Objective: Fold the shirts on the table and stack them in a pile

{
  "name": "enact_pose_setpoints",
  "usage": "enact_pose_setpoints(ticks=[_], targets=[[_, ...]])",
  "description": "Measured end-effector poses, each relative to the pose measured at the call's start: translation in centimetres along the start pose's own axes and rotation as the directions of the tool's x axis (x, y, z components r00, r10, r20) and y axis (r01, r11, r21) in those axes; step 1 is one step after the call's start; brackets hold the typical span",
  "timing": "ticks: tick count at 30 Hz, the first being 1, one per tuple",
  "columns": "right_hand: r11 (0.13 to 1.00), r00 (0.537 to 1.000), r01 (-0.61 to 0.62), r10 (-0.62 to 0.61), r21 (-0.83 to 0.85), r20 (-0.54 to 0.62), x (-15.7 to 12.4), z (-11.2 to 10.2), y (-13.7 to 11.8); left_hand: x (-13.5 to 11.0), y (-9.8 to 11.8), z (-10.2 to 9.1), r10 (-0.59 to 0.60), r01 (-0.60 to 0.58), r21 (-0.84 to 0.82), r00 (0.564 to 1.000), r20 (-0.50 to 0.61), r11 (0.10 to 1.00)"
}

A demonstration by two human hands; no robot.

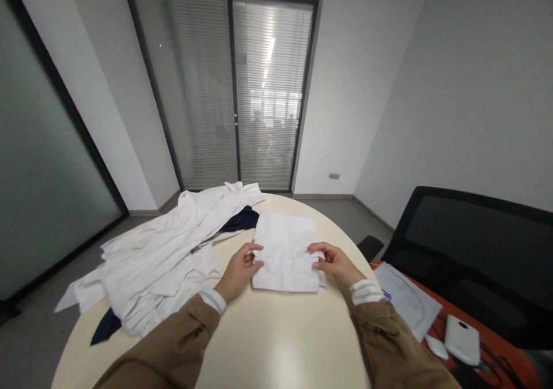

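Note:
A folded white garment (pixel 286 252) lies flat on the round cream table (pixel 276 343) in front of me. My left hand (pixel 238 271) pinches its left edge with thumb and fingers closed on the cloth. My right hand (pixel 336 262) grips the right edge the same way. Both arms wear brown sleeves with striped cuffs.
A heap of loose white garments (pixel 164 256) with dark blue pieces covers the table's left side. A black mesh chair (pixel 475 245) stands at the right. Papers (pixel 406 297) and white devices (pixel 462 338) lie on an orange surface at the lower right. Glass doors with blinds are behind.

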State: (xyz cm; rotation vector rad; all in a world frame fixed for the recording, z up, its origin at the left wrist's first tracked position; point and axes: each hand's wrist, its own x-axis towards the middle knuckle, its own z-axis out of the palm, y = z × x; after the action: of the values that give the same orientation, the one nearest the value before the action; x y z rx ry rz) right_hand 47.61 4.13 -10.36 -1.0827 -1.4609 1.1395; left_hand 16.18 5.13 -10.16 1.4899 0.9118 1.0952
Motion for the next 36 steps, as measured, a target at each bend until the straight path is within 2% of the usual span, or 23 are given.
enact_pose_setpoints(ticks=[3,5,10,13,17,20,22,24,27,30,33,36], targets=[[1.000,0.999,-0.017,0.018,-0.019,0.034,-0.1,0.3,0.0,0.7,-0.2,-0.2,0.043,-0.040,0.024,0.994,-0.100,0.999],[0.999,1.000,-0.006,0.006,-0.035,-0.012,0.1,0.4,0.2,1.2,-0.2,-0.2,0.035,-0.038,-0.025,0.991,-0.131,0.999],[0.991,0.960,0.135,-0.135,-0.018,-0.247,0.8,0.3,0.2,1.7,0.2,0.2,0.016,-0.037,-0.218,0.995,-0.097,0.975],[0.988,0.967,0.141,-0.150,-0.057,-0.207,0.5,0.4,-0.2,1.6,0.5,0.5,0.011,-0.023,-0.266,0.999,-0.048,0.964],[0.989,0.998,0.041,-0.046,-0.140,-0.036,-0.4,0.7,-0.9,1.5,0.6,0.5,-0.017,0.001,-0.242,0.998,-0.064,0.970],[0.986,1.000,-0.008,0.012,-0.165,0.024,-0.6,0.8,-1.1,1.6,0.6,0.4,-0.055,0.035,-0.224,0.995,-0.085,0.974],[0.984,1.000,0.011,-0.013,-0.176,-0.010,-0.4,0.8,-1.1,1.7,0.5,0.4,-0.069,0.049,-0.193,0.993,-0.100,0.980],[0.985,0.992,0.067,-0.083,-0.158,-0.096,-0.1,0.9,-0.9,1.9,0.5,0.4,-0.056,0.036,-0.159,0.991,-0.122,0.987],[0.979,0.950,0.165,-0.190,-0.119,-0.246,0.4,1.1,-0.9,2.2,0.5,0.6,0.036,-0.056,-0.117,0.985,-0.169,0.992],[0.959,0.906,0.219,-0.268,-0.178,-0.327,0.6,1.1,-1.0,2.4,0.6,0.7,0.148,-0.165,-0.065,0.967,-0.206,0.984],[0.939,0.890,0.237,-0.313,-0.250,-0.332,0.4,0.9,-1.2,2.5,0.4,0.6,0.168,-0.177,-0.041,0.970,-0.177,0.983],[0.920,0.922,0.221,-0.306,-0.325,-0.238,-0.1,0.8,-1.2,2.2,-0.1,0.3,0.153,-0.151,0.031,0.980,-0.126,0.988]])
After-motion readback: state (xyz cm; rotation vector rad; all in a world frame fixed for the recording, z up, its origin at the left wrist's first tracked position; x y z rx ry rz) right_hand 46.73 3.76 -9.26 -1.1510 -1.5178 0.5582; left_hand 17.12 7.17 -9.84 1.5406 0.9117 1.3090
